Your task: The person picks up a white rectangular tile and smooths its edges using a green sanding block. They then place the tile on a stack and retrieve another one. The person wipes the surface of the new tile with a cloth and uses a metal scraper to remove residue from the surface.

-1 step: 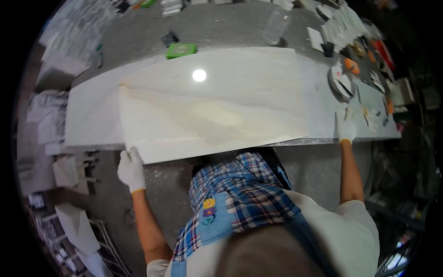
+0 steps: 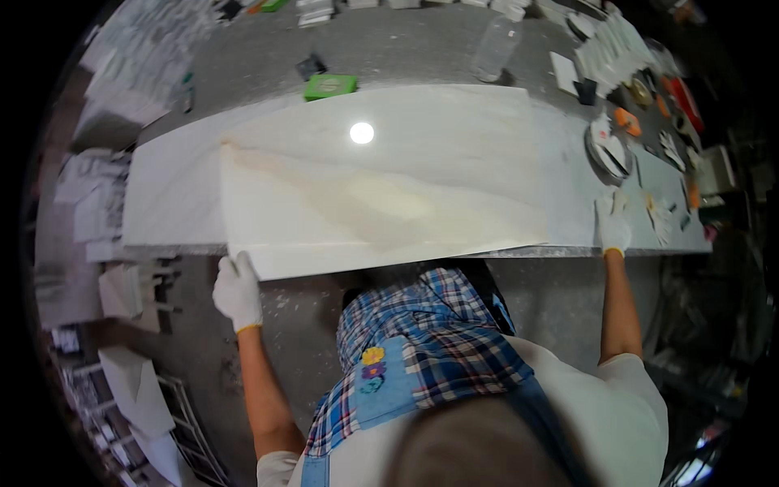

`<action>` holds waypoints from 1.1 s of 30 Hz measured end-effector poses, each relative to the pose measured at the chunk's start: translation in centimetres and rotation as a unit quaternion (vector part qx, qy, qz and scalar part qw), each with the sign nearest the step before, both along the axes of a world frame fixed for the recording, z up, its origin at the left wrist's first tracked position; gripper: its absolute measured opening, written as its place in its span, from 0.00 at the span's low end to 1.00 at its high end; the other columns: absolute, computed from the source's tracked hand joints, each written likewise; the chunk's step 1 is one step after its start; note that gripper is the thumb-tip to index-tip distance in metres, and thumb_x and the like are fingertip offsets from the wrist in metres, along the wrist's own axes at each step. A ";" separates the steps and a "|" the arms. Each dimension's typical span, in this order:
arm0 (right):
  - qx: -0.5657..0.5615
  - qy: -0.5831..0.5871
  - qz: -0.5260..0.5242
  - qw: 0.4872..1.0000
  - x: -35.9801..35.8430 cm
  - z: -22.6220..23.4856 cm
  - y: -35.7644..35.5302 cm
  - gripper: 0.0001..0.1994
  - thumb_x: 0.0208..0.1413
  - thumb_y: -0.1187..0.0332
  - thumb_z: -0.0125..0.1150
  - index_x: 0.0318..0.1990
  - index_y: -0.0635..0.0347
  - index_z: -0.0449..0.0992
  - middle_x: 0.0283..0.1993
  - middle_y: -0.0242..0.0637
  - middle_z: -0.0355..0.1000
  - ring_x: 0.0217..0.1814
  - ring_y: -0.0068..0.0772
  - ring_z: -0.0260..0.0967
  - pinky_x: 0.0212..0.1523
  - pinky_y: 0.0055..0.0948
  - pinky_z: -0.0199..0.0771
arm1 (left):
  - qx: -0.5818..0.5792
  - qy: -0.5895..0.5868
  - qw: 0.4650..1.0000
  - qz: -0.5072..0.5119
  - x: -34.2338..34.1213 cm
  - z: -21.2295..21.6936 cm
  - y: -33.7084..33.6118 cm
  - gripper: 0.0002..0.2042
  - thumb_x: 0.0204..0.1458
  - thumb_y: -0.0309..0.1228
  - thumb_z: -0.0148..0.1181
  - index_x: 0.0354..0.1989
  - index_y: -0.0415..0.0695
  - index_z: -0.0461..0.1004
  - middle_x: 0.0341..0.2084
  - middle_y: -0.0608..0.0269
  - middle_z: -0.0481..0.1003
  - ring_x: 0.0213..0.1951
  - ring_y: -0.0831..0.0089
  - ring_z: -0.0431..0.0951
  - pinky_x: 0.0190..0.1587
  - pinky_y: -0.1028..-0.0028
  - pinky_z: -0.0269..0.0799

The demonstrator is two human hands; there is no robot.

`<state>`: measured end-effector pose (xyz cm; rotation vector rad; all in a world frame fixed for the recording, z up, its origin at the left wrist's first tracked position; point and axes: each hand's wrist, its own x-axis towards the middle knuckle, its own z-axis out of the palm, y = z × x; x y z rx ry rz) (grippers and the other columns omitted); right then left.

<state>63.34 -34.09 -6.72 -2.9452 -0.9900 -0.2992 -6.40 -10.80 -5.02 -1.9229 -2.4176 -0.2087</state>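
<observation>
A large thin polished slab [image 2: 349, 215], pale with cream and grey veining, lies across a longer whitish slab [image 2: 174, 191]. Its near left corner juts out past the table edge. At that corner my left hand [image 2: 237, 292], in a white glove, grips the slab's edge, with the fingertips partly hidden. Far to the right, my gloved right hand [image 2: 613, 221] rests flat on the whitish slab near its front edge, fingers stretched away from me and holding nothing. Beside it lies a spare white glove [image 2: 660, 217]. A round bowl [image 2: 608, 154] with white pieces in it stands just beyond.
A green box [image 2: 330, 87] and a clear plastic bottle [image 2: 497, 47] stand behind the slabs. Orange tools [image 2: 626, 122] and white strips [image 2: 613, 50] crowd the far right. Stacked white pieces [image 2: 134, 65] fill the far left. Leaning panels [image 2: 138, 390] stand at the lower left.
The whole view has shifted slightly, so everything on the table sits a little further right in the picture. Both hands keep their places on the slabs.
</observation>
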 end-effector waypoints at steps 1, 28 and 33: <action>0.025 -0.020 0.027 0.999 0.7 -0.6 -0.2 0.29 0.64 0.44 0.47 0.65 0.52 0.66 0.66 0.45 0.65 0.67 0.52 0.62 0.65 0.44 0.63 | 0.001 0.014 1.000 0.005 0.2 0.0 -0.4 0.22 0.61 0.52 0.46 0.35 0.43 0.71 0.30 0.45 0.79 0.35 0.44 0.79 0.38 0.48 0.70; 0.342 0.141 0.437 0.820 -24.5 1.4 2.5 0.22 0.51 0.73 0.61 0.57 0.64 0.76 0.60 0.53 0.71 0.62 0.58 0.67 0.63 0.46 0.66 | 0.016 -0.340 0.776 -0.531 30.9 3.6 -10.9 0.20 0.56 0.42 0.55 0.51 0.40 0.70 0.44 0.49 0.70 0.47 0.51 0.71 0.50 0.58 0.68; 0.371 0.063 0.281 0.883 -18.9 -2.1 -0.6 0.20 0.57 0.71 0.59 0.57 0.68 0.74 0.60 0.55 0.70 0.63 0.57 0.65 0.65 0.46 0.63 | 0.124 -0.220 0.813 -0.525 35.0 0.7 -11.0 0.30 0.54 0.49 0.57 0.55 0.34 0.68 0.49 0.40 0.68 0.52 0.43 0.68 0.58 0.52 0.61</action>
